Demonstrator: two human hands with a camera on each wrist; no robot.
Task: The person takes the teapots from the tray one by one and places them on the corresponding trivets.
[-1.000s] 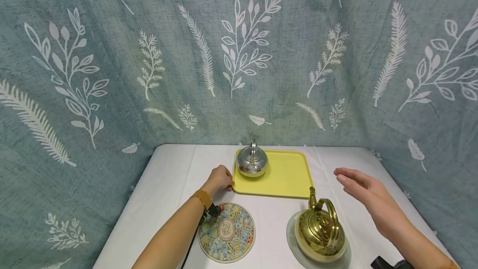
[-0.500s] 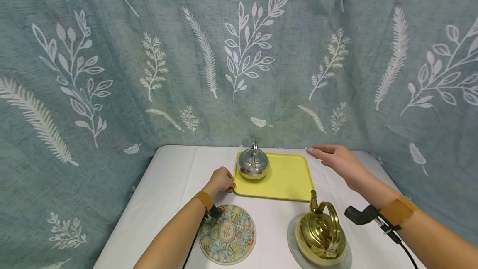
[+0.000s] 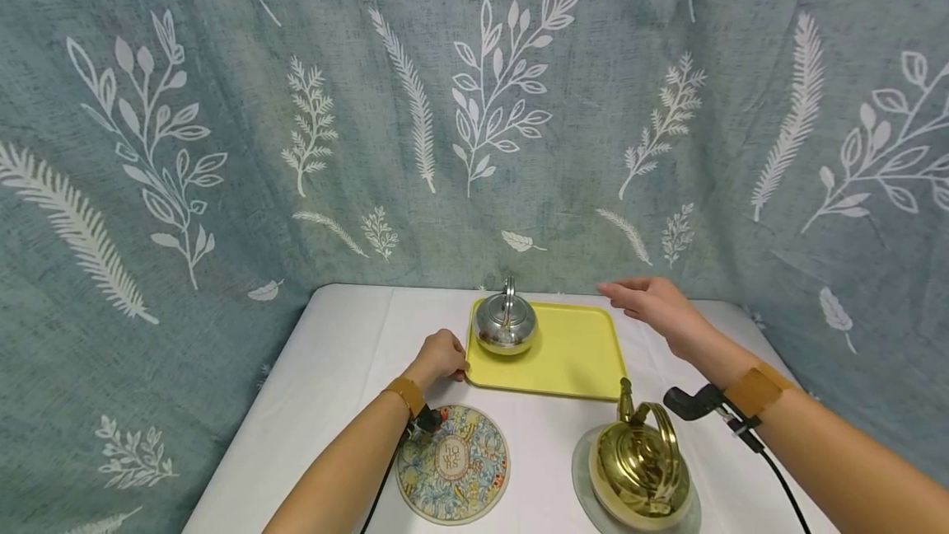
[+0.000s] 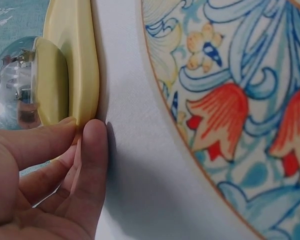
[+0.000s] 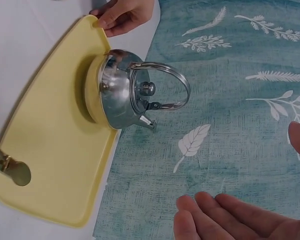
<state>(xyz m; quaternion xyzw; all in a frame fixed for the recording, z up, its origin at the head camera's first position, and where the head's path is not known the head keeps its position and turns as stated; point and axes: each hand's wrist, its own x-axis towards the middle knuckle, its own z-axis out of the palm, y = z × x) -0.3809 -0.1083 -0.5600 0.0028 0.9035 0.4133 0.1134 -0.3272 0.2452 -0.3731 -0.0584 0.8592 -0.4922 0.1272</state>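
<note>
With thumb and fingers, my left hand pinches the near left corner of a yellow tray; the left wrist view shows thumb and fingertip on its rim. A shiny steel kettle stands upright on the tray's left part, its handle raised. My right hand is held over the table by the tray's far right corner, fingers extended and holding nothing. Seen from the right wrist, its fingers are apart from the tray and the steel kettle.
A brass kettle stands on a grey-green round plate at the front right, its spout close to the tray's near right corner. A floral round mat lies at front left, partly under my left wrist. A patterned curtain hangs behind the table.
My right hand has moved away from me and leftward, from right of the tray to its far right corner. The left hand keeps its pinch on the tray; the kettles stay put.
</note>
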